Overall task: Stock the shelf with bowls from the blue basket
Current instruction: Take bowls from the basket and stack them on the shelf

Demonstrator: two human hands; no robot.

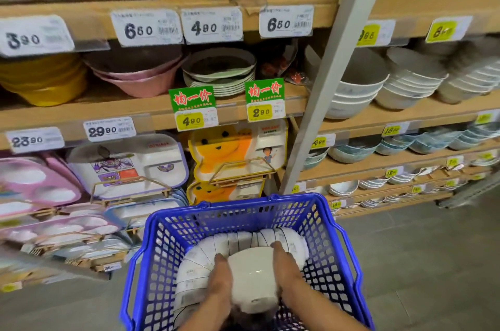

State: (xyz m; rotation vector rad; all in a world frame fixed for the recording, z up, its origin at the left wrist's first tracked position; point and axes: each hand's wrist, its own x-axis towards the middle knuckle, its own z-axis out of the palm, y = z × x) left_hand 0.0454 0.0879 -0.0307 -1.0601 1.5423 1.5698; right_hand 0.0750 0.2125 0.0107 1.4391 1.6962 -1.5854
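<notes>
The person's left hand (220, 282) and right hand (286, 271) clasp a white bowl (254, 282) between them, one palm on each flank, with the fingers curved round its sides. The bowl sits directly between the hands, low inside the blue basket (270, 199). It lies tipped on its side: the narrow foot points back towards the wrists and the wide mouth faces away, past the fingertips. Its axis therefore runs straight ahead from the person, not up and down.

Just beyond the fingertips a row of nested bowls (238, 241) lies on edge. It bends in an arc from outside the left hand, round the front, to a spot beside the right fingertips. The held bowl seems to be touching that arc (whether it is still nested into it cannot be told).

The coming move probably turns on where the shelf (405, 111) lies, which is well above the hands and off to the right-hand side. It sits past a pale upright post (324, 87), and stacks of white bowls (357, 92) already sit there mouth-up. The right hand is the nearer one to that spot. The lift looks likely to go up and rightward, with the bowl turned from lying to upright on the way.
</notes>
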